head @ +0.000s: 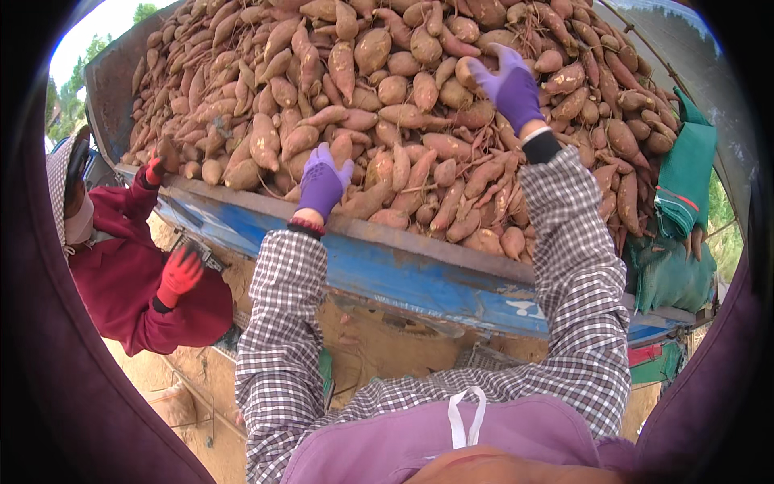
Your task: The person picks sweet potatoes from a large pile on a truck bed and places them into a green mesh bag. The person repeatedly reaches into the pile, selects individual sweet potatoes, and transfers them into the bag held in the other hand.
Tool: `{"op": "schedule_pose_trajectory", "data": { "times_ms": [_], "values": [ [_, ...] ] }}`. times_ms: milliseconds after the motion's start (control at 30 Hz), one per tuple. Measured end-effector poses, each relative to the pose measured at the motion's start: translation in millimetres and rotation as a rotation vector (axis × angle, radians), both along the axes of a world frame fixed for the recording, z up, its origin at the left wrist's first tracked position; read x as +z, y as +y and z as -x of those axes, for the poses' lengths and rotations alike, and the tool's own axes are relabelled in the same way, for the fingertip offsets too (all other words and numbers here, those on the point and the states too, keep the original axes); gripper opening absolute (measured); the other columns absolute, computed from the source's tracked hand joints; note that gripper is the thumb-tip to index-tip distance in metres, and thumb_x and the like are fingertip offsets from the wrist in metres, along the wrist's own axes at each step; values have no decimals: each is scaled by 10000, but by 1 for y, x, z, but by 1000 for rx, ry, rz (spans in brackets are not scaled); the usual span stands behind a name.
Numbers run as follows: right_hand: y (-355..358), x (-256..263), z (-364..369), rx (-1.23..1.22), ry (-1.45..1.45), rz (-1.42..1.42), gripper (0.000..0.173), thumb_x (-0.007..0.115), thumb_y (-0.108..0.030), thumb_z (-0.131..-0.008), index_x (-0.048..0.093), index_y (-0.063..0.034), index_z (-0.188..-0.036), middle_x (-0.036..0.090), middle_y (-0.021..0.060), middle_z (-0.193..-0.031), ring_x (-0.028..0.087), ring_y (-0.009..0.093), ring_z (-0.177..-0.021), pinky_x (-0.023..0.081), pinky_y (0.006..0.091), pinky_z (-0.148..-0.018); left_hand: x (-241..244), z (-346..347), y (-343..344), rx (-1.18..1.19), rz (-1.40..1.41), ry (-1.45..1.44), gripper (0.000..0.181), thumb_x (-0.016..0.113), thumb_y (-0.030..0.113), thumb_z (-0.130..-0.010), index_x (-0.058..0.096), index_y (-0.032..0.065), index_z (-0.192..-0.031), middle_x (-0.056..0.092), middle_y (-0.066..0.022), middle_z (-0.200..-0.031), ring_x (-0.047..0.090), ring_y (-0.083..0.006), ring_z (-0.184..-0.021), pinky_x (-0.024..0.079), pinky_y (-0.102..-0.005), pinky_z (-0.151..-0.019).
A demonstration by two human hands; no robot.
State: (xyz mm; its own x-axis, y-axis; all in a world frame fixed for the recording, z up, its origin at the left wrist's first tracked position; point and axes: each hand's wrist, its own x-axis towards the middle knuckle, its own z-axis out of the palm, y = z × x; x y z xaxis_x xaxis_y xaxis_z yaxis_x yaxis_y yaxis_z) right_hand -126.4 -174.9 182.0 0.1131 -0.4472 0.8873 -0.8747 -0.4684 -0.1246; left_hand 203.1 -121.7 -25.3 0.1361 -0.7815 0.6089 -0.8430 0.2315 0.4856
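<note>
A large heap of sweet potatoes [408, 115] fills the bed of a blue truck or trailer in front of me. My left hand [323, 179], in a purple glove, rests on sweet potatoes near the bed's side wall; whether it grips one cannot be told. Farther up the heap on the right is my right hand [510, 85], also purple-gloved, its thumb and fingers spread. A rounded sweet potato [465, 73] lies at its fingertips, partly hidden, and no firm grip on it can be made out.
The bed's blue metal side wall [423, 290] runs across below the heap. At left a co-worker [145, 272] in red gloves reaches to the heap. Green mesh sacks [686, 175] hang and lie at right. A plastic crate [484, 358] stands on the ground below.
</note>
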Motion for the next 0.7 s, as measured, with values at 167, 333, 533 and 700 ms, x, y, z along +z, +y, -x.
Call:
{"op": "schedule_pose_trajectory", "data": {
  "times_ms": [167, 333, 533, 700],
  "values": [
    [-133, -45, 29, -147, -133, -673, 950, 767, -539, -734, 395, -91, -1484, 445, 242, -1470, 472, 425, -1320, 421, 464, -1078, -19, 59, -88, 313, -421, -246, 597, 778, 369, -768, 517, 55, -1204, 647, -164, -1163, 653, -318, -1073, 516, -446, -876],
    [-50, -47, 43, 801, -809, -798, 715, 664, -63, -749, 458, -50, -1434, 585, 156, -1251, 635, 248, -1061, 546, 300, -829, -2, 16, -70, 77, -186, 315, 594, 730, 383, -791, 517, 7, -1198, 675, -188, -1074, 678, -354, -976, 536, -433, -852],
    [118, -56, 14, 1268, -1034, -1333, 693, 514, -44, -866, 316, -125, -1526, 458, 120, -1466, 546, 279, -1277, 535, 436, -1009, 41, 52, 68, -938, -295, 1789, 401, 636, 198, -941, 481, 36, -1274, 627, -109, -1034, 652, -210, -854, 568, -357, -790],
    [238, -174, -106, 1080, -1031, -1717, 868, 664, -141, -764, 278, -55, -1536, 443, 136, -1454, 513, 255, -1289, 530, 394, -963, -50, 36, 243, -626, -250, 1848, 603, 671, 288, -908, 396, 79, -1402, 589, -113, -1146, 634, -225, -922, 570, -346, -754]
  ]
}}
